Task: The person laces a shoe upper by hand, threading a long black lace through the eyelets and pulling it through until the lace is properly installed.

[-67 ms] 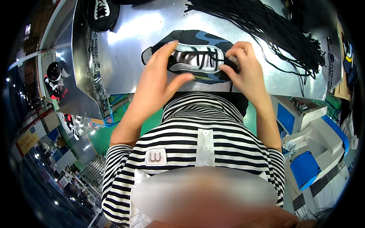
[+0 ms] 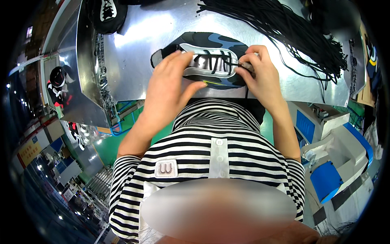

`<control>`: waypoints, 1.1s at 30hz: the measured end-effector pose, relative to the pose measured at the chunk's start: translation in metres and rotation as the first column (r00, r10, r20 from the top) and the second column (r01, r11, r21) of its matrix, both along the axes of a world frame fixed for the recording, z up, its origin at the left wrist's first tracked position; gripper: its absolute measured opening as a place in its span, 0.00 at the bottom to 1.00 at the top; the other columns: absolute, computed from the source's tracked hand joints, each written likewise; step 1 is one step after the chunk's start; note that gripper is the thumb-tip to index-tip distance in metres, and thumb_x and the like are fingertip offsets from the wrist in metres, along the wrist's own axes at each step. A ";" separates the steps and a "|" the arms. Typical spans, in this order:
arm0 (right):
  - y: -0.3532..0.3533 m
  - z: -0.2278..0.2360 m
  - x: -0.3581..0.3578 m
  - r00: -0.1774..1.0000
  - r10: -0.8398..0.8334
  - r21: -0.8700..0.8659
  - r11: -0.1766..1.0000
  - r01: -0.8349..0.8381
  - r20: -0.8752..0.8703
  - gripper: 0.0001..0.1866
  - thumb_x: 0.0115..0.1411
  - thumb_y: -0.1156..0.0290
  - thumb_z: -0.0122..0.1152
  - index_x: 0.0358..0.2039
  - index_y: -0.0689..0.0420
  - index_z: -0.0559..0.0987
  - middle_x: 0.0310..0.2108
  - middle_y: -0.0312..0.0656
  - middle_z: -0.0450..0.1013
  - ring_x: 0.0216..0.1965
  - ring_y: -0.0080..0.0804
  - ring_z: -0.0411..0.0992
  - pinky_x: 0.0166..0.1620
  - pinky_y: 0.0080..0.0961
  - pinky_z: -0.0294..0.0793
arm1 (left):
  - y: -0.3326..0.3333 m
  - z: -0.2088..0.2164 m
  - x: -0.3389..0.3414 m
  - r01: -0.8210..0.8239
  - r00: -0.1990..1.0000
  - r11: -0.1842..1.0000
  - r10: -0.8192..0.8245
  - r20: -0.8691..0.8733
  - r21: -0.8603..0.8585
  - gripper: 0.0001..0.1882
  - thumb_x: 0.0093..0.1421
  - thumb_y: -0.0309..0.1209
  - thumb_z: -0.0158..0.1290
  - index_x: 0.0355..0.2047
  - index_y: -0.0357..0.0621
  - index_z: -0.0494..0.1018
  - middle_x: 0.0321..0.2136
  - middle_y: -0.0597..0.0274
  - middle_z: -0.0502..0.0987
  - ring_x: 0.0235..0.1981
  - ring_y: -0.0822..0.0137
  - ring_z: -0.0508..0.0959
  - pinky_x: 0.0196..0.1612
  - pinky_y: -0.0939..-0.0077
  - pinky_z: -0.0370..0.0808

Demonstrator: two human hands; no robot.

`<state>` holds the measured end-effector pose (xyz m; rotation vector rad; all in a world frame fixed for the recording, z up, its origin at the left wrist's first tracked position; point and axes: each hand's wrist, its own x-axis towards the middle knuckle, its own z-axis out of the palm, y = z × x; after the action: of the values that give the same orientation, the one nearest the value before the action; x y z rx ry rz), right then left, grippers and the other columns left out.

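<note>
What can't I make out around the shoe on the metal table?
In the head view:
The shoe, near left side: behind the left hand.
What the right hand may grip: hidden by its fingers.
Lace bundle: cut off by the upper edge.
Dark shape, upper right: blurred.

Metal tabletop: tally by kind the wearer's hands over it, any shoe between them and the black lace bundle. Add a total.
Hands, left hand and right hand: 2
Shoe between them: 1
Black lace bundle: 1
Total: 4
</note>
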<state>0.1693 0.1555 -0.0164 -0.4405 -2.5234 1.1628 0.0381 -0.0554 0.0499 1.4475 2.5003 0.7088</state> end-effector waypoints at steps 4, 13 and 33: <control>0.001 0.006 -0.009 0.999 -0.029 -0.092 0.995 0.025 -0.037 0.09 0.55 0.75 0.66 0.36 0.56 0.76 0.33 0.40 0.73 0.28 0.39 0.75 0.32 0.33 0.74 | 0.029 -0.020 0.006 0.133 0.961 0.983 -0.159 -0.226 -0.130 0.21 0.50 0.38 0.65 0.43 0.46 0.75 0.39 0.60 0.78 0.41 0.59 0.76 0.46 0.64 0.69; -0.033 0.015 0.044 0.910 0.402 -0.234 0.898 -0.371 0.100 0.10 0.60 0.71 0.63 0.42 0.57 0.78 0.32 0.45 0.79 0.31 0.41 0.78 0.35 0.31 0.76 | 0.046 -0.042 -0.051 -0.126 0.985 0.974 0.145 -0.093 0.186 0.13 0.54 0.31 0.63 0.39 0.40 0.78 0.35 0.55 0.81 0.38 0.53 0.80 0.43 0.65 0.75; -0.029 -0.001 -0.001 0.968 0.248 -0.573 0.799 -0.182 0.038 0.07 0.60 0.74 0.64 0.38 0.60 0.83 0.32 0.32 0.69 0.33 0.20 0.67 0.37 0.18 0.66 | 0.043 -0.053 -0.043 0.050 0.999 0.994 -0.049 -0.007 0.101 0.12 0.56 0.32 0.59 0.40 0.44 0.78 0.30 0.55 0.79 0.33 0.50 0.78 0.39 0.59 0.74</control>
<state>0.1683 0.1261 -0.0175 -0.3633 -2.3164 2.0497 -0.0053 -0.0127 -0.0027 1.5401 2.4549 0.8351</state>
